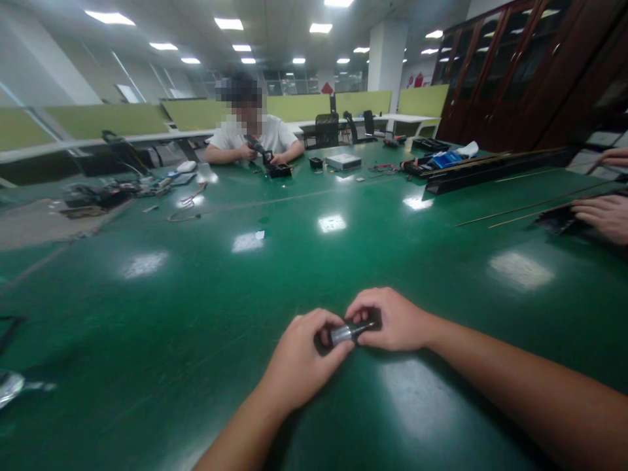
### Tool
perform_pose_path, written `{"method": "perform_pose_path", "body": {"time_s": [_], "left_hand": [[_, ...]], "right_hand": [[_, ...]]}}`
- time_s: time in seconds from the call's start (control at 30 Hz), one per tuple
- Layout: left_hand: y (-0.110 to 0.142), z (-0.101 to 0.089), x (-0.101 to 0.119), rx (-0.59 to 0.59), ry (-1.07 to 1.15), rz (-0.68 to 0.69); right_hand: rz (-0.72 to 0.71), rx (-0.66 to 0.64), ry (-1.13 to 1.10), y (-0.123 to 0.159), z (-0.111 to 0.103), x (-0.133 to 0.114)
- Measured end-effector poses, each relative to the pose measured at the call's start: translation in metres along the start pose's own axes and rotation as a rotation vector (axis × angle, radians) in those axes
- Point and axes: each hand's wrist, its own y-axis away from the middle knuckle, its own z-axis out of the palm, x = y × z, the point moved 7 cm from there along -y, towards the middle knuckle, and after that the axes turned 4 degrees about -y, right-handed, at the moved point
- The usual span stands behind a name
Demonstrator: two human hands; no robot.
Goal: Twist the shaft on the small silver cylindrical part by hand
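A wide, glossy green surface fills the foreground, mirroring the ceiling lights in pale patches. Beyond it run yellow-green partitions, dark office chairs and a white pillar; a dark wooden cabinet with glass doors rises at the right.

Across the surface sits a person in a white shirt, handling black parts. Near them is a flat pale box. A heap of cables and parts spreads at the left; at the right lie a long black channel and thin rods, with another person's hand beside them.

In the near middle, the left hand and right hand share a small tube: shiny silver band, dark ends, narrowing toward the right. The left fingers are closed around one end, the right fingers pinched about the narrower one, partly hiding both. Whether it touches the surface, I cannot tell.
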Motion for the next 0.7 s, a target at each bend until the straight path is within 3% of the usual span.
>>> {"method": "perform_pose_path", "body": {"time_s": [0.7], "left_hand": [[-0.0001, -0.0006, -0.0043, -0.029, 0.024, -0.048]], "right_hand": [[-0.022, 0.033, 0.042, 0.0015, -0.0004, -0.0041]]}}
